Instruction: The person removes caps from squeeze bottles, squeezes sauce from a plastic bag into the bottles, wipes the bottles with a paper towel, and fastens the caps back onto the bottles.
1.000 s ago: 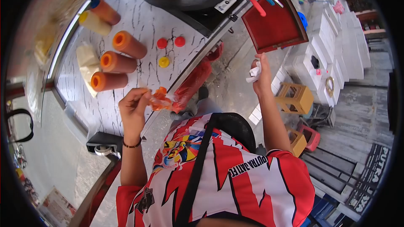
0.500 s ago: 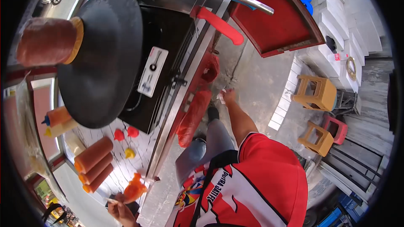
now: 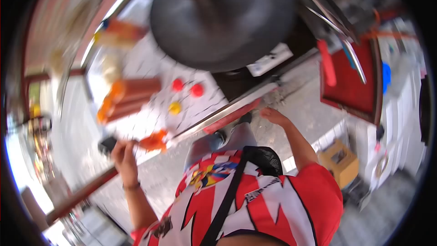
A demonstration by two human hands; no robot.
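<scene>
My left hand [image 3: 125, 155] is pinched on an orange plastic bag [image 3: 154, 140] at the counter's near edge. Out over the floor beside the counter is my right hand [image 3: 273, 115]; motion blurs its fingers, and no paper shows in it. Orange-red sauce bottles [image 3: 136, 102] lie in the picture beyond my left hand, on the white marbled counter [image 3: 159, 64]. Two red caps [image 3: 196, 89] and a yellow cap [image 3: 175, 108] are near them.
A large black pan [image 3: 223, 23] stands at the counter's far part. Metal tools with a red handle [image 3: 327, 63] stick out past the edge, near a red tray-like panel [image 3: 350, 79]. A tan stool [image 3: 339, 161] stands on the right.
The view has swung about. The white paper seen in my right hand a second ago no longer shows, and that hand has moved in closer to the counter's edge. My left hand still holds the orange bag.
</scene>
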